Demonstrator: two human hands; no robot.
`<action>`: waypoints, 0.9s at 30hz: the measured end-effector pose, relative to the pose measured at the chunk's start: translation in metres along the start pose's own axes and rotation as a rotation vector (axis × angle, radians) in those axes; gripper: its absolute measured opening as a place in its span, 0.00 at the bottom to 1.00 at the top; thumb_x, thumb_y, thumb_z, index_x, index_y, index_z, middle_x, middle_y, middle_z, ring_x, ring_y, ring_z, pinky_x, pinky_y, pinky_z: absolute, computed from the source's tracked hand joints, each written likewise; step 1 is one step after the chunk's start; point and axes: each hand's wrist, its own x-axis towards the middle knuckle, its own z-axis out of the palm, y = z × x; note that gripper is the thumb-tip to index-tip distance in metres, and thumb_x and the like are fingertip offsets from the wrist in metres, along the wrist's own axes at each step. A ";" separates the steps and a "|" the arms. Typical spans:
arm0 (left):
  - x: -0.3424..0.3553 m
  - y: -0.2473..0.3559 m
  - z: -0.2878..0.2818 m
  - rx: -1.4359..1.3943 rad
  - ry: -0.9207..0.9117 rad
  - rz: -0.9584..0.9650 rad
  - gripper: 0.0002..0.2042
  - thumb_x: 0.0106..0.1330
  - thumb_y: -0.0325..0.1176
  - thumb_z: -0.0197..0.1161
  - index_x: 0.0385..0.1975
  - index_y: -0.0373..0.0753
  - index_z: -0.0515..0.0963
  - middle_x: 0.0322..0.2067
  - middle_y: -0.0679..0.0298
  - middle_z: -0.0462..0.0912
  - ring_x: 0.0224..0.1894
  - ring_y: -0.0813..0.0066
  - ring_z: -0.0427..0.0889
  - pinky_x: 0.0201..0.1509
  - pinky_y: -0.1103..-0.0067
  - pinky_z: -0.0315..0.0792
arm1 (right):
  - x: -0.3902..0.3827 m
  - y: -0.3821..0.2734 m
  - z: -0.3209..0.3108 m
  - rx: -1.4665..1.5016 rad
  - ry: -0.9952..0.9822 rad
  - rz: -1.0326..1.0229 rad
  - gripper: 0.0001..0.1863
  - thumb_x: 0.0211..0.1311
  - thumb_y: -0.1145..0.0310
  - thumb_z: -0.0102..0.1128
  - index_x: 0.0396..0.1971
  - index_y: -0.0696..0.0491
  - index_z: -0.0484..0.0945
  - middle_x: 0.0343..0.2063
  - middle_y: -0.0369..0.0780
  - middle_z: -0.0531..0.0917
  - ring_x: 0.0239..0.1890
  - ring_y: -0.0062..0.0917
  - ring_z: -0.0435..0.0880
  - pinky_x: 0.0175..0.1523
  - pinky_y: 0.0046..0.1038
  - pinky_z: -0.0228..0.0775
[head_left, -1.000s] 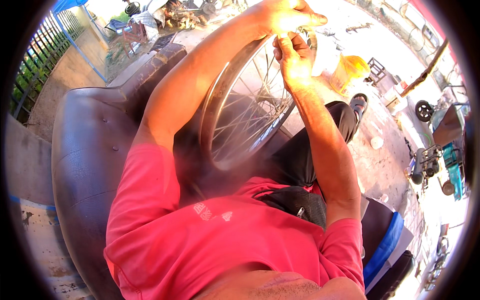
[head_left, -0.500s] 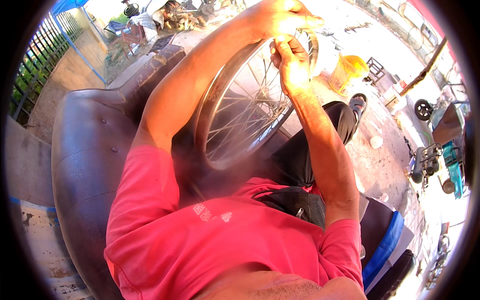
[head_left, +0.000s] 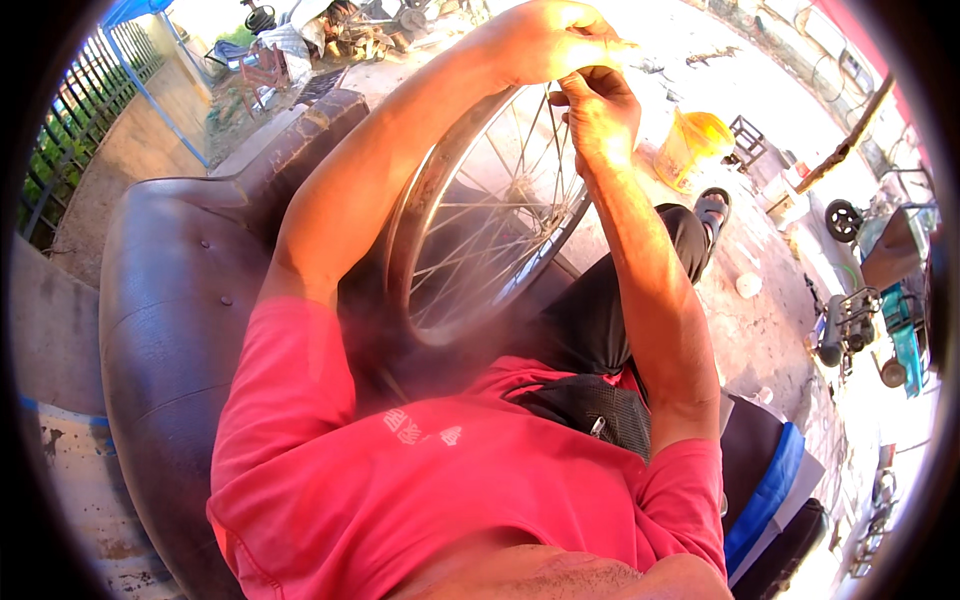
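Note:
A spoked bicycle wheel stands tilted in front of me, its near edge by my lap. At its far edge, my left hand is closed over the rim, with fingers bent down beside the right hand. Just below it, my right hand has thumb and forefinger pinched together near the outer ends of the spokes. What lies between those fingertips is too small to make out. Strong sunlight washes out both hands and the far rim. The hub and spokes show below the hands.
I sit on a dark brown padded leather sofa. A yellow bucket stands on the ground beyond my sandalled foot. A motor-like machine and a wheeled cart stand at the right. A metal fence runs along the left.
My right hand has shifted slightly to the right and its fingers have curled more. My left hand stays at the far rim. The wheel has barely moved.

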 end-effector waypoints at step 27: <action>-0.019 0.023 -0.001 -0.074 -0.015 -0.065 0.15 0.69 0.40 0.67 0.39 0.30 0.83 0.30 0.57 0.86 0.28 0.74 0.84 0.30 0.78 0.78 | -0.012 0.013 0.021 0.041 0.015 -0.137 0.11 0.69 0.65 0.66 0.37 0.59 0.80 0.25 0.35 0.82 0.21 0.17 0.78 0.30 0.21 0.73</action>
